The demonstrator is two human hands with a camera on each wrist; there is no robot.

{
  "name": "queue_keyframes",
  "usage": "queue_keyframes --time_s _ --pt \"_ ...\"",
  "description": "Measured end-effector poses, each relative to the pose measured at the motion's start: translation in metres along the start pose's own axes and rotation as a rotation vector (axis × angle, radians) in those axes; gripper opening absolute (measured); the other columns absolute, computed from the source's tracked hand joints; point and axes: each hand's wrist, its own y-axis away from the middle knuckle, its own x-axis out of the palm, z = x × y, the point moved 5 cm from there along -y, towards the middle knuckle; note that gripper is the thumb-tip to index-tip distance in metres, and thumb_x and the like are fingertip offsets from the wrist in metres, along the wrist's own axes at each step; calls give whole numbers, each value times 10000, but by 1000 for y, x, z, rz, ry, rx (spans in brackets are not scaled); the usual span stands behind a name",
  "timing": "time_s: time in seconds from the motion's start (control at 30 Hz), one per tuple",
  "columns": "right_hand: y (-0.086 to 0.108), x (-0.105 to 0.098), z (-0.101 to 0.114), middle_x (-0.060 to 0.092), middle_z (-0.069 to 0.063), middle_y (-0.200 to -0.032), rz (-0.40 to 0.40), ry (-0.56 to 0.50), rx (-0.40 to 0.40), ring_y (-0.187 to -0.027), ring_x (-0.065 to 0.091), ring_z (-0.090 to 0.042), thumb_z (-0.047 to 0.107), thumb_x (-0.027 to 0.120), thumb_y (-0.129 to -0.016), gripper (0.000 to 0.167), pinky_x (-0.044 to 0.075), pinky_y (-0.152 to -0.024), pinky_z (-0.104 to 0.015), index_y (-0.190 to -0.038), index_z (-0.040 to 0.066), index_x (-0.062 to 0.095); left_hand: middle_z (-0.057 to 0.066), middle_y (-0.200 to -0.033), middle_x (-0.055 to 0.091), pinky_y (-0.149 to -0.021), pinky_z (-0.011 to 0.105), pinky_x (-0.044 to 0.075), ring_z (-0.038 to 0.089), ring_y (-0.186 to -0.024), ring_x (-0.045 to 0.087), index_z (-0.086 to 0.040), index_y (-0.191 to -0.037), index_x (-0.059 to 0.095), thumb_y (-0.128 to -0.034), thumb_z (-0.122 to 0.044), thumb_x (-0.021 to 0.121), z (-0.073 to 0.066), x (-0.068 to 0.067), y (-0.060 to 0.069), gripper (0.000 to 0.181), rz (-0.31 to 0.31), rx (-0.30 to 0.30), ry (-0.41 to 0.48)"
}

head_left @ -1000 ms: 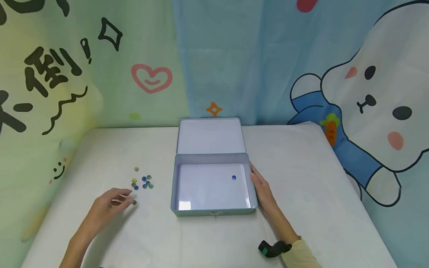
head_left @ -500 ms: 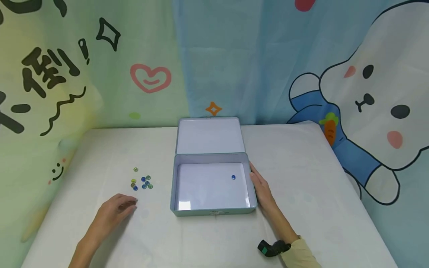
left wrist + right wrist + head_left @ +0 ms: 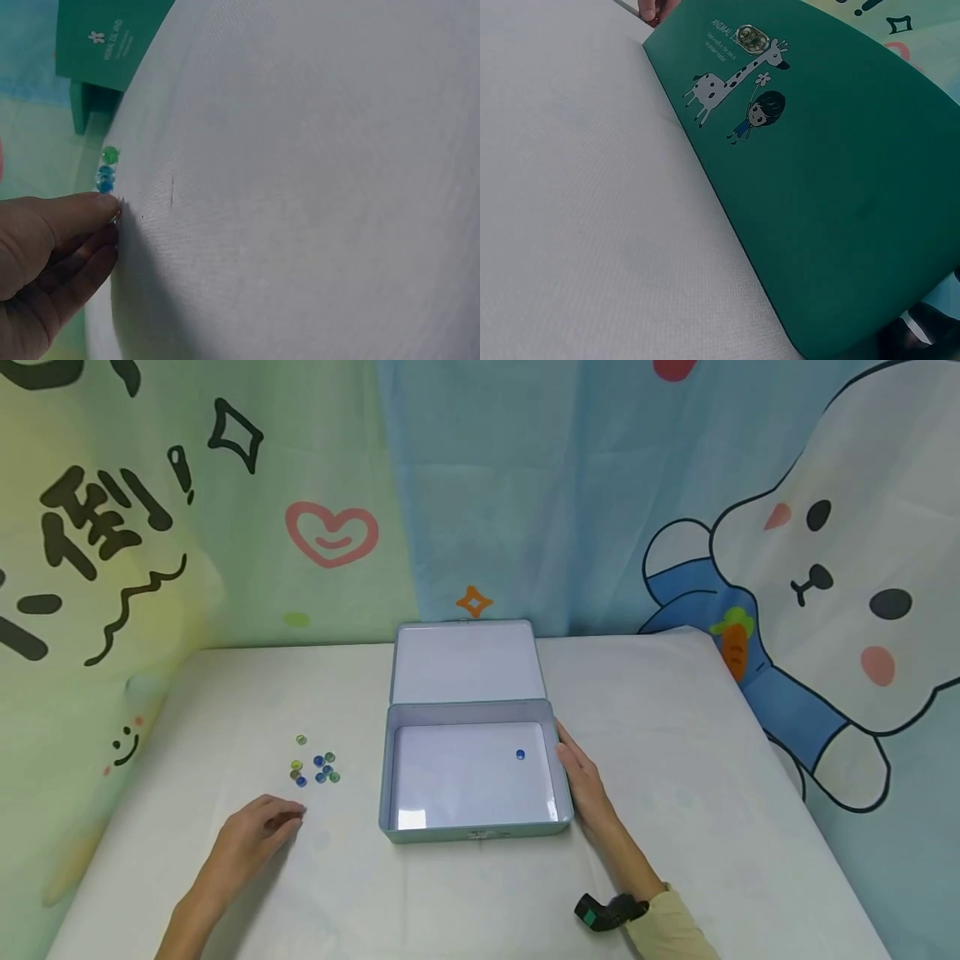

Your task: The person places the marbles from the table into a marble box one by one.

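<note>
My left hand [image 3: 251,839] is low over the left of the white table, thumb and fingertips pinched together. A small marble is between them, mostly hidden by the fingers; in the left wrist view only a glint shows beside the thumb [image 3: 94,210]. Just beyond lie several loose glass marbles, among them a blue marble [image 3: 302,782], a green marble [image 3: 334,777] and a yellow marble [image 3: 297,765]. My right hand [image 3: 588,789] rests along the right outer side of an open tin box [image 3: 480,834], fingers fairly straight. One blue marble [image 3: 521,754] lies inside the box.
The hinged lid [image 3: 467,662] leans back behind the box. A printed curtain [image 3: 495,502] hangs at the table's far edge. The white tablecloth [image 3: 360,893] extends around the box. A black wrist strap [image 3: 611,912] is on the right wrist.
My left hand has moved slightly right and down onto the nearest marble, its fingertips closing over it. That marble was visible earlier and is now covered. The right hand stays at the box.
</note>
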Motion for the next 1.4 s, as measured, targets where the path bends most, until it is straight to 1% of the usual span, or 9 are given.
queue_keyframes --time_s 0.17,0.37,0.57,0.77,0.9,1.0,1.1,1.3,1.4 --pt "2 0 0 227 41 -1618 -2 4 14 -1527 108 -209 404 378 -1041 519 60 -1242 -470 -1533 280 272 29 -960 696 -725 234 567 173 -852 673 -81 -994 731 -805 -28 748 -2 -2 -1 197 -5 38 10" --pt "2 0 1 216 43 -1621 0 12 19 -1528 101 -206 404 370 -1044 515 57 -1244 -465 -1534 284 267 2 -920 695 -694 183 560 88 -801 666 -79 -960 733 -767 10 768 -5 -3 -1 216 -58 121 42" --pt "3 1 1 216 43 -1621 -4 9 22 -1528 102 -201 399 366 -1046 512 60 -1245 -457 -1534 281 268 5 -890 698 -666 135 541 22 -753 648 -59 -934 731 -735 57 775 -14 -8 -3 234 -110 223 72" --pt "3 1 0 220 44 -1620 -4 11 20 -1527 107 -201 403 367 -1045 513 63 -1245 -453 -1533 282 270 -9 -872 697 -689 53 498 -44 -745 626 -51 -932 729 -734 58 778 -27 -16 -8 232 -156 306 125" --pt "2 1 1 216 35 -1622 -3 15 14 -1527 107 -210 410 370 -1043 521 63 -1244 -459 -1535 277 266 -21 -871 690 -702 47 495 -42 -748 631 -59 -929 727 -732 71 776 -38 -20 -12 241 -177 364 163" --pt "2 1 2 217 33 -1621 -3 11 12 -1527 108 -209 396 371 -1045 516 64 -1244 -457 -1535 273 267 -18 -892 694 -717 57 504 -17 -756 649 -71 -936 722 -733 84 771 -50 -24 -15 260 -188 410 207" --pt "2 1 2 220 40 -1620 -2 6 15 -1526 110 -201 378 371 -1048 508 66 -1245 -452 -1535 276 268 -24 -912 696 -733 63 507 4 -766 662 -88 -949 718 -738 86 768 -63 -28 -18 278 -188 439 242" --pt "1 1 1 208 38 -1623 -2 12 19 -1528 103 -205 396 370 -1045 516 61 -1245 -454 -1536 277 262 -57 -925 687 -714 67 507 21 -773 671 -136 -966 725 -740 73 773 -87 -36 -27 312 -171 472 253" --pt "0 1 0 209 27 -1624 -3 15 16 -1527 107 -213 396 371 -1044 521 65 -1245 -454 -1537 265 263 -55 -930 685 -683 83 509 21 -768 661 -145 -967 728 -733 65 781 -99 -39 -31 319 -167 515 245"
